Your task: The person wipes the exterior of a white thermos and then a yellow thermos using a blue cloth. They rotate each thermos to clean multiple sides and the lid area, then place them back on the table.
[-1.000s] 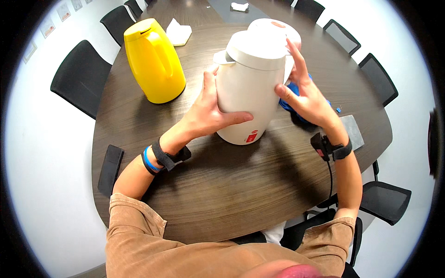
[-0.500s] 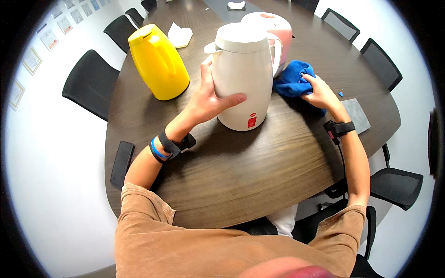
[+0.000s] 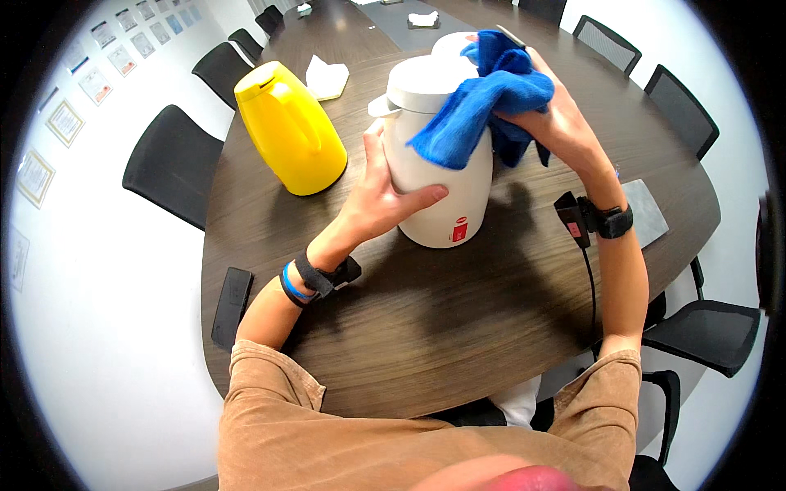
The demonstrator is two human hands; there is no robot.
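Note:
A white thermos jug (image 3: 463,192) stands upright on the dark wooden table (image 3: 385,344). My left hand (image 3: 377,192) holds its body from the left, fingers behind and thumb across the front. In my right hand (image 3: 565,119) is a blue cloth (image 3: 491,102), raised at the jug's right side. It drapes in front of the lid's right edge and upper body, hiding the handle. Behind stands a second jug, pink in the earlier frame; only its white top (image 3: 453,46) shows now. A yellow thermos jug (image 3: 295,135) stands to the left.
A black flat oblong object (image 3: 232,308) lies near the table's left edge. Folded paper (image 3: 327,78) sits behind the yellow jug. At the right lies a grey flat item (image 3: 645,213). Black chairs (image 3: 172,164) line both sides, and a tissue box (image 3: 423,20) is farther back.
My right hand has lifted the blue cloth from beside the jugs up against the white jug's upper right side. My left hand keeps its hold. The whole view has shifted slightly.

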